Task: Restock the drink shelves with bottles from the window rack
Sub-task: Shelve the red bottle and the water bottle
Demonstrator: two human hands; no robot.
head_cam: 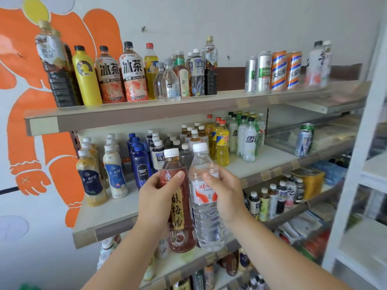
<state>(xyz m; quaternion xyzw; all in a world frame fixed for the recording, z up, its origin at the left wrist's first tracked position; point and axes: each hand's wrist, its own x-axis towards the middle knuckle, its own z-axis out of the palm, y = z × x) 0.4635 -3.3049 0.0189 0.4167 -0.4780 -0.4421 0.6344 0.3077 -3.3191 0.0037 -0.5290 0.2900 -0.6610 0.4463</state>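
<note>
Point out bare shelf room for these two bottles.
Middle shelf: bare right of the white soda bottles, up to the blue-silver can; also its front-left strip. Top shelf: gap between dark tea bottle and silver cans. The centre bottle rows are crowded.

The brown bottle (179,208) reads 酸梅汤 — blue bottle (142,170), BOLSA SODA.

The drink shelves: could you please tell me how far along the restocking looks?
Done: the top shelf and middle shelf are already well stocked. In hand: the left hand grips a brown tea bottle and the right hand a clear water bottle, both held before the middle shelf. Left: neither is set down yet, and bare space shows along that shelf's front.
</note>
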